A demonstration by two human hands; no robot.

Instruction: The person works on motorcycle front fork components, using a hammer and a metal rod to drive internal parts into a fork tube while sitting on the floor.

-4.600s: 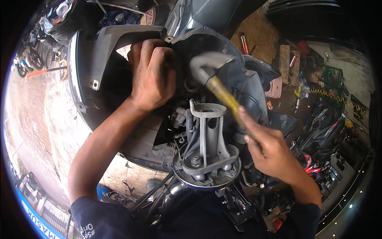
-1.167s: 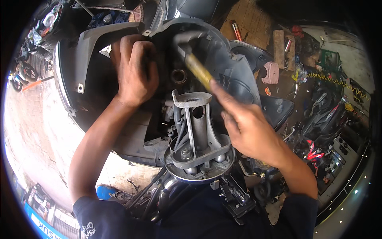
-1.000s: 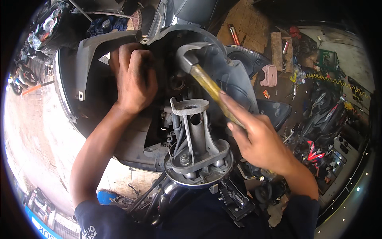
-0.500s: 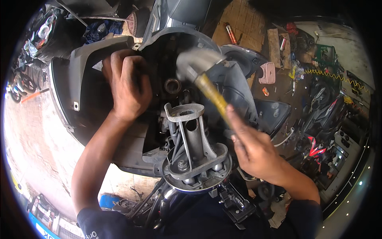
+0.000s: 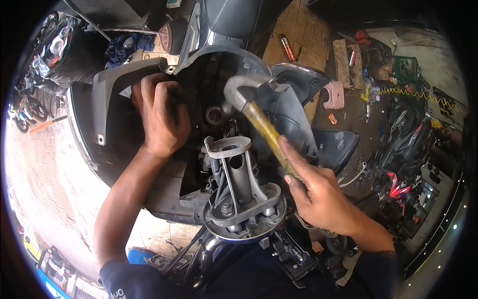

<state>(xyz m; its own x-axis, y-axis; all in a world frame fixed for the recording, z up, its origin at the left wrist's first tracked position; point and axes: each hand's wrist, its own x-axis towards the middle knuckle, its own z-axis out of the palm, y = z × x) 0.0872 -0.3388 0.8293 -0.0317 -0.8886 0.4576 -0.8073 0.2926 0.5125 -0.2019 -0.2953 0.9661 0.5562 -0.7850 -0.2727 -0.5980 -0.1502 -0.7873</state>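
Note:
My left hand (image 5: 163, 117) is closed, with curled fingers, inside the dark plastic front body (image 5: 112, 119) of a scooter. What it grips, if anything, is hidden behind the fingers. A hammer with a yellow handle (image 5: 264, 124) and a curved metal head (image 5: 238, 90) is in my right hand (image 5: 322, 197). The hammer head is above the dark opening, close to a round metal ring (image 5: 214, 115). Between my forearms stands a grey metal fork bracket (image 5: 238, 169) with a holed top plate, set over a round base.
Beyond the body is the scooter's dark seat (image 5: 234, 20). A red spray can (image 5: 287, 47), a pink cloth-like piece (image 5: 333, 94) and a coiled yellow hose (image 5: 418, 93) lie to the right. A loose switch-like assembly (image 5: 296, 256) sits near my right elbow.
The hammer head was smeared by motion and is now sharper. The whole view has shifted slightly, so the scooter sits a little lower. My left hand keeps its place in the body.

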